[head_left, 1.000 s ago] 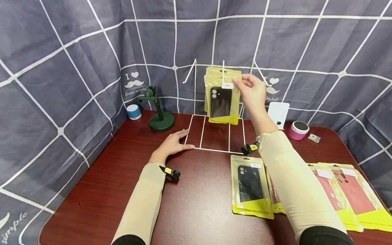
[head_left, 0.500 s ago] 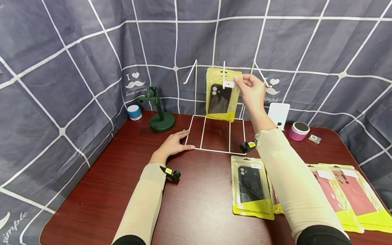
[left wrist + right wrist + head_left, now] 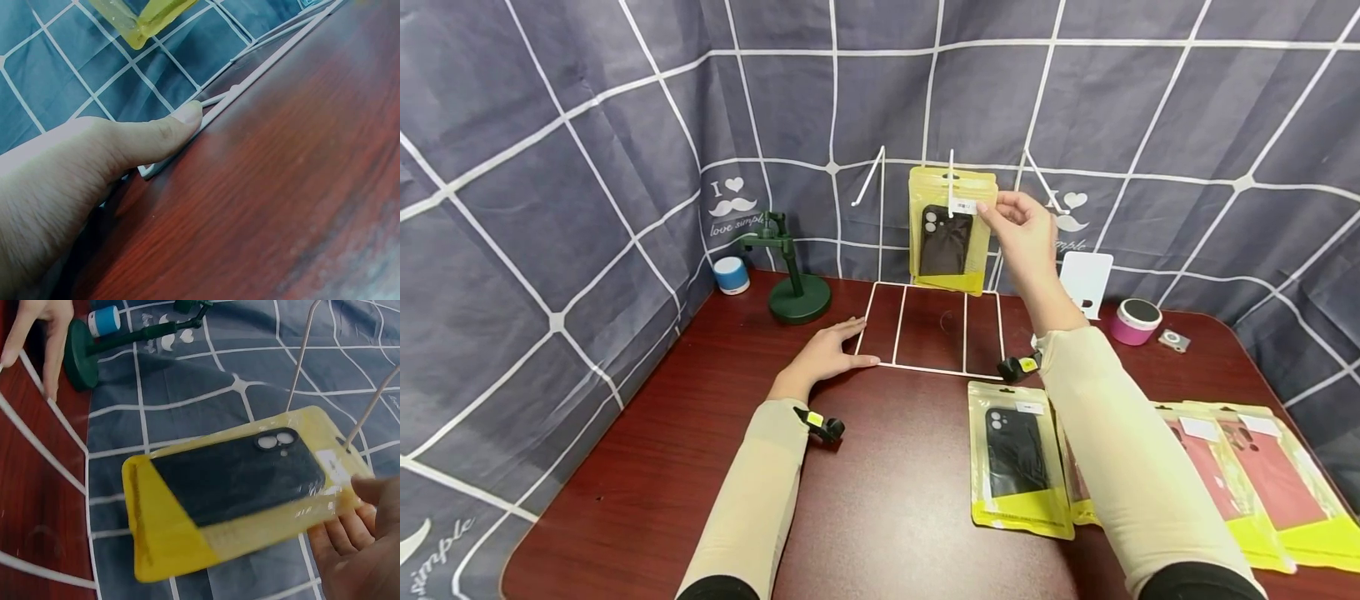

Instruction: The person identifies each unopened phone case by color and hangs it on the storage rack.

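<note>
Fingers of right hand (image 3: 1028,242) pinch yellow pouch (image 3: 946,246) on middle hook (image 3: 951,179) of wire rack (image 3: 900,325); left hand (image 3: 822,354), thumb spread apart, touches rack's left base, toward rear of tabletop (image 3: 880,475).

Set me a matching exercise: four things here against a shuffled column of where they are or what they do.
1 left hand
2 right hand
3 green stand
4 pink cylinder

A beside the blue cylinder
B touching the white wire rack
C toward the back right of the table
D pinching the raised yellow bag

Pairs: 1-B, 2-D, 3-A, 4-C
</note>
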### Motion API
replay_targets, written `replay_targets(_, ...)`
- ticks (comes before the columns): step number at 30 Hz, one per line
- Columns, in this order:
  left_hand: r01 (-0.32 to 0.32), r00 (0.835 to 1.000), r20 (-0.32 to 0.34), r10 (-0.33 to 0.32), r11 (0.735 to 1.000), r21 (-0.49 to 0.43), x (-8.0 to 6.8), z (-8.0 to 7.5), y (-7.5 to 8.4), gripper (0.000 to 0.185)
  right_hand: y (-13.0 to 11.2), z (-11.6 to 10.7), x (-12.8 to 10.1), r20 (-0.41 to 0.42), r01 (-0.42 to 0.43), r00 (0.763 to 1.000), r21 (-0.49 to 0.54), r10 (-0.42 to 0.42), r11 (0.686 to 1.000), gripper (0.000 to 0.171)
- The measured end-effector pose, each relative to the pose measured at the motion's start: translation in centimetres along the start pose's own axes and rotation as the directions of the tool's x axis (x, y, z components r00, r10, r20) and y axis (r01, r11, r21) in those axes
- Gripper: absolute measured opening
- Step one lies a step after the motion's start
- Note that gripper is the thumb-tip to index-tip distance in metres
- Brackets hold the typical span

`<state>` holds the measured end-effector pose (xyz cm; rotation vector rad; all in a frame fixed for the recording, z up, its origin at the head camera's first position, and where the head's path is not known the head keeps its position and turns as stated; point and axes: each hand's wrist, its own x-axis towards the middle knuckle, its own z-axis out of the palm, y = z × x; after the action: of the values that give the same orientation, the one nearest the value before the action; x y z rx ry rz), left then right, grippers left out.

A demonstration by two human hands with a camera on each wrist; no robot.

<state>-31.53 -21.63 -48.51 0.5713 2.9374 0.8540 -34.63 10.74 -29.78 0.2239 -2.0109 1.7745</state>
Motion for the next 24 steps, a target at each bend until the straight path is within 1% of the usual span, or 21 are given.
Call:
replay_targets(3, -0.005, 1.0, -0.005, 0.005, 1.0, 0.0, 0.1, 0.0, 0.0, 0.098, 1.0, -1.3, -0.8, 0.043, 0.038, 0.998, -0.093, -0.034, 0.995, 0.035)
replay_targets(5, -0.006, 1.0, -0.008, 0.006, 1.0, 0.0, 0.1, 0.1, 0.0, 0.098, 1.8, -2.4, -1.6, 0.086, 0.052, 0.995, -0.134, -0.041, 0.99, 0.038)
replay_targets(7, -0.003, 1.0, -0.005, 0.003, 1.0, 0.001, 0.1, 0.1, 0.0, 0.098, 2.8, -3.6, -2.7, 0.142, 0.05, 0.989, -0.162, -0.026, 0.986, 0.04)
replay_targets(9, 0.005, 1.0, -0.003, -0.005, 1.0, 0.008, 0.0, 0.1, 0.0, 0.098, 3.9, -4.8, -3.9, 0.212, 0.051, 0.977, -0.218, -0.004, 0.975, 0.04)
replay_targets(11, 0.013, 1.0, -0.001, -0.013, 1.0, 0.011, 0.0, 0.0, 0.1, 0.097, 5.1, -6.1, -5.2, 0.292, 0.076, 0.956, -0.291, 0.013, 0.954, 0.038)
replay_targets(13, 0.017, 1.0, -0.002, -0.017, 1.0, 0.009, -0.1, 0.0, 0.2, 0.097, 6.2, -7.5, -6.6, 0.377, 0.097, 0.925, -0.35, 0.045, 0.932, 0.035)
replay_targets(14, 0.019, 1.0, -0.003, -0.019, 1.0, 0.007, -0.1, 0.1, 0.3, 0.097, 6.7, -8.1, -7.3, 0.423, 0.11, 0.904, -0.377, 0.065, 0.92, 0.035)
replay_targets(17, 0.018, 1.0, -0.004, -0.018, 1.0, 0.0, -0.2, 0.1, 0.4, 0.096, 8.1, -10.1, -9.1, 0.55, 0.153, 0.825, -0.435, 0.128, 0.887, 0.031)
replay_targets(18, 0.016, 1.0, -0.003, -0.016, 1.0, 0.0, -0.2, 0.1, 0.4, 0.096, 8.5, -10.8, -9.6, 0.584, 0.162, 0.798, -0.449, 0.151, 0.879, 0.031)
replay_targets(20, 0.018, 1.0, 0.001, -0.018, 1.0, 0.002, -0.2, 0.1, 0.5, 0.097, 9.2, -12.0, -10.6, 0.628, 0.163, 0.752, -0.471, 0.2, 0.867, 0.03)
replay_targets(21, 0.019, 1.0, 0.003, -0.019, 1.0, 0.005, -0.2, 0.1, 0.5, 0.097, 9.4, -12.4, -11.0, 0.641, 0.161, 0.735, -0.482, 0.221, 0.861, 0.029)
replay_targets(22, 0.019, 1.0, 0.004, -0.019, 1.0, 0.007, -0.2, 0.0, 0.5, 0.097, 9.6, -12.9, -11.4, 0.645, 0.139, 0.721, -0.493, 0.253, 0.859, 0.029)
replay_targets(23, 0.019, 1.0, 0.004, -0.019, 1.0, 0.007, -0.2, 0.0, 0.4, 0.097, 9.8, -13.3, -11.7, 0.646, 0.121, 0.711, -0.502, 0.279, 0.856, 0.028)
replay_targets(24, 0.02, 1.0, 0.002, -0.02, 1.0, 0.008, -0.2, 0.0, 0.4, 0.097, 10.0, -13.6, -12.0, 0.651, 0.126, 0.704, -0.508, 0.284, 0.852, 0.028)
